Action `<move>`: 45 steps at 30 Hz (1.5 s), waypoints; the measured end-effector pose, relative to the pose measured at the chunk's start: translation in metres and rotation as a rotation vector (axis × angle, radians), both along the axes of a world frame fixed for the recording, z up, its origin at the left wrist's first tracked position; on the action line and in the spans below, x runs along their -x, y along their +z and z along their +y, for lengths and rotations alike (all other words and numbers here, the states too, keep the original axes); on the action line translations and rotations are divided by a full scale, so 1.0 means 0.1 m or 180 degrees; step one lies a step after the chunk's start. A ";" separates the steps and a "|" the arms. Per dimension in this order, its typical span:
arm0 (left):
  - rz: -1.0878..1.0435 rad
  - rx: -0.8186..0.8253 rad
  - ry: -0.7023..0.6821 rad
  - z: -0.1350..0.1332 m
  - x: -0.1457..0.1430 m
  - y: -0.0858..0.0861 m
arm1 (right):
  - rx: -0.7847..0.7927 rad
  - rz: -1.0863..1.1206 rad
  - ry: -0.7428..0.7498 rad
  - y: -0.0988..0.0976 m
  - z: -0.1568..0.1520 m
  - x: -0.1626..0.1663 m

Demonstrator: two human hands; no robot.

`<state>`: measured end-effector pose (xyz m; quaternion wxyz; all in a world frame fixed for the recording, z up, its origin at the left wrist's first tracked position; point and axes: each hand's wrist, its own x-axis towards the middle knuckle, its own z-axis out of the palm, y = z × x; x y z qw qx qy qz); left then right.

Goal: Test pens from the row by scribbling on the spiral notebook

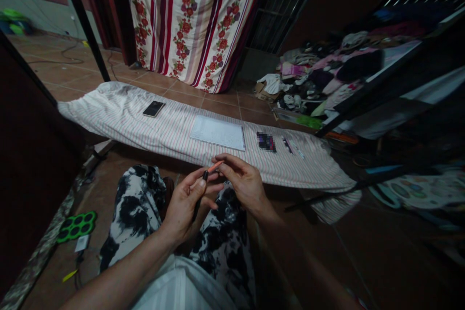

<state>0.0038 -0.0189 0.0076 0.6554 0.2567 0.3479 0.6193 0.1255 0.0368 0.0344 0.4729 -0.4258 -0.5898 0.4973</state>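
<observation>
Above my lap, both hands meet at a slim orange-and-black pen-like stick [215, 167]. My left hand [189, 198] is closed around its dark end, thumb pressed on top, some fingers stretched out beyond. The fingertips of my right hand [241, 181] pinch the orange end. Whether the orange and black parts are one piece I cannot tell. Just beyond my hands, a spiral notebook [218, 131] lies on a striped cloth [170, 131] over a long low surface. To its right are a dark, pixelated item [266, 142] and a few thin pen-like items [287, 145].
A phone [154, 109] lies on the cloth at the left. A flowered curtain [189, 19] hangs behind. Piled clothes [327, 68] fill the back right. Dark posts [83, 19] stand at the sides. A green-and-black pad [77, 226] is on the floor at left.
</observation>
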 end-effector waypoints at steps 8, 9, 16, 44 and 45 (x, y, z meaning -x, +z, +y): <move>0.0104 0.0011 0.0026 -0.03 0.00 0.01 | -0.0023 -0.0232 0.0206 0.03 0.02 -0.03; 0.0113 0.0000 0.0021 -0.04 0.01 0.00 | -0.0032 -0.0241 0.0234 0.03 0.02 -0.03; 0.0175 -0.0071 0.0067 -0.04 0.03 -0.04 | -0.0060 -0.0202 0.0355 0.04 0.00 -0.04; 0.0207 -0.0131 -0.0191 -0.09 0.04 -0.05 | -0.0140 -0.0455 0.0428 0.06 -0.03 -0.06; 0.0201 -0.0136 -0.0223 -0.09 0.05 -0.06 | -0.0134 -0.0468 0.0458 0.05 -0.03 -0.07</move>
